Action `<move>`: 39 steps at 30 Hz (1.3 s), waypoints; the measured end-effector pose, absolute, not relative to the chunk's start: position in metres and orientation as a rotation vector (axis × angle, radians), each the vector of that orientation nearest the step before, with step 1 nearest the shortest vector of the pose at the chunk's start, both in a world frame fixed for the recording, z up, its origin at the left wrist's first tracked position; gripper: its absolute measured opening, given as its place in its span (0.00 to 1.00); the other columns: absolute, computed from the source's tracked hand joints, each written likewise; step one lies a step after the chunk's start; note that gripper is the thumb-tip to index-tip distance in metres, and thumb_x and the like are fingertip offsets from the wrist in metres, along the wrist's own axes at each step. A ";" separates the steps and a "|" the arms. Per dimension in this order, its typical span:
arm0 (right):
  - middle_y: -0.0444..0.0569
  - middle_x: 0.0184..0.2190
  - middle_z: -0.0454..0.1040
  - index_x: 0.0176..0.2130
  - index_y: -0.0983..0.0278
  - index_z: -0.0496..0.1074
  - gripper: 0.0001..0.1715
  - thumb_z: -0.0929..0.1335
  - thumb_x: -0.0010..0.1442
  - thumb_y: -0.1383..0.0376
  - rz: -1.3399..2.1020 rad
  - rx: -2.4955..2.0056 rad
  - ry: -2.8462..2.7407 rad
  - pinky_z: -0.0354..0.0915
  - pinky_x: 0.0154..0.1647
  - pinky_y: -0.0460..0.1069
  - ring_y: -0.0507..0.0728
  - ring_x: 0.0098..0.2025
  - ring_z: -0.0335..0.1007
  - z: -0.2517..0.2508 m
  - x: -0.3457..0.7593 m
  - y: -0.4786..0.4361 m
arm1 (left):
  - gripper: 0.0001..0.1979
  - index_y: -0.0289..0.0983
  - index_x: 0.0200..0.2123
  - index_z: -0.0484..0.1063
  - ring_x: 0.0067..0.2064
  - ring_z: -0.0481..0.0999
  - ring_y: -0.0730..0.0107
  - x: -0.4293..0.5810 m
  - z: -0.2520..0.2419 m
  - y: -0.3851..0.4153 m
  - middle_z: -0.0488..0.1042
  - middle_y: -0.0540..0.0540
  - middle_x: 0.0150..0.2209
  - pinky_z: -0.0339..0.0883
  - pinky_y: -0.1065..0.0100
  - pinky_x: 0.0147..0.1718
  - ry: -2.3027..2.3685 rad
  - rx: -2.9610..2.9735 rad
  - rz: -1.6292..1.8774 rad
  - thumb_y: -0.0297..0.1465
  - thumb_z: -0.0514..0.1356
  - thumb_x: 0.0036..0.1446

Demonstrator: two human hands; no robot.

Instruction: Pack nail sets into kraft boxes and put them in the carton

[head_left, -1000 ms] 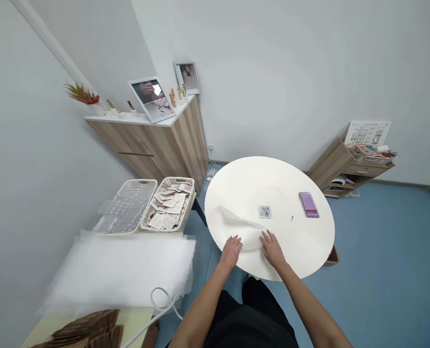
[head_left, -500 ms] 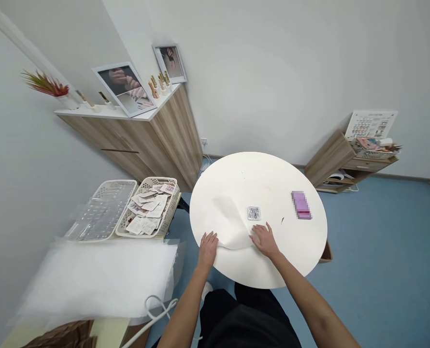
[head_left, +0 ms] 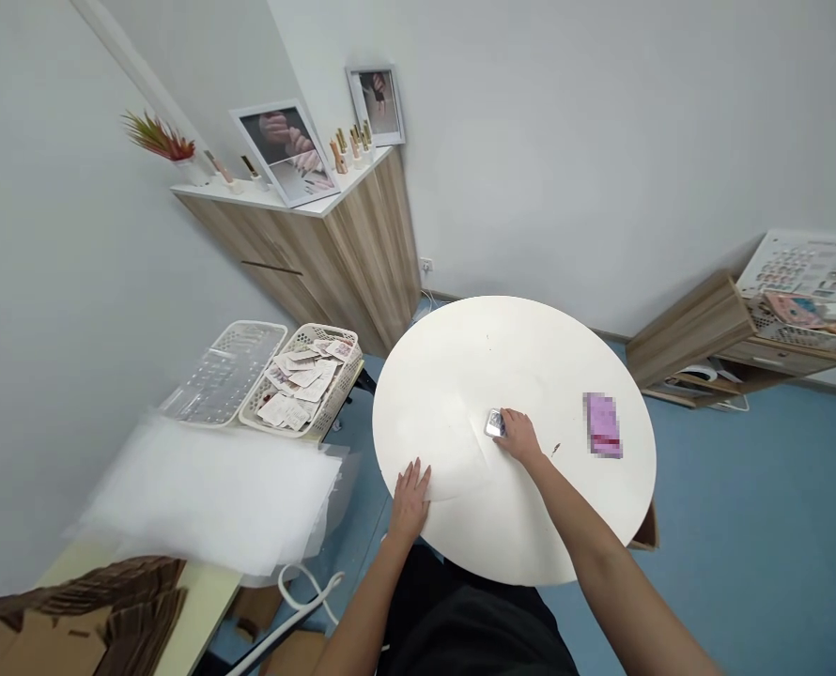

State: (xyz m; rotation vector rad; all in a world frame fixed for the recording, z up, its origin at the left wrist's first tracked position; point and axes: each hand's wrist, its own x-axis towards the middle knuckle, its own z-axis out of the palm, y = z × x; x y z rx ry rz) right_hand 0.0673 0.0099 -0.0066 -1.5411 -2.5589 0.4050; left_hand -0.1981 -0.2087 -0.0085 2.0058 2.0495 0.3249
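Note:
On the round white table (head_left: 531, 535) lies a thin translucent white sheet (head_left: 450, 451). My left hand (head_left: 410, 498) rests flat on the sheet's near left corner, fingers stretched out. My right hand (head_left: 520, 437) has its fingers closed on the right edge of a small clear flat case (head_left: 495, 423) with dark bits inside. The case is beside the sheet's right edge; I cannot tell whether it is lifted off the table. The fingers hide its right part.
A blurred purple packet (head_left: 603, 425) lies at the table's right. To the left stand a basket of printed packets (head_left: 301, 380), a basket with clear plastic trays (head_left: 224, 376), a stack of translucent sheets (head_left: 207, 498) and folded brown cardboard (head_left: 86, 610). A wooden cabinet (head_left: 368, 244) stands behind.
My right hand has left the sheet's edge and taken hold of the clear case. The sheet now lies flatter. My left hand stays on its corner. The view has turned somewhat.

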 end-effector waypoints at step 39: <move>0.59 0.63 0.61 0.63 0.63 0.57 0.38 0.70 0.57 0.61 0.708 -1.264 -2.627 0.47 0.66 0.67 0.67 0.66 0.52 0.028 0.032 -0.074 | 0.10 0.39 0.39 0.69 0.60 0.69 0.62 -0.155 0.018 -0.188 0.75 0.42 0.52 0.57 0.44 0.61 1.634 2.056 0.528 0.26 0.49 0.63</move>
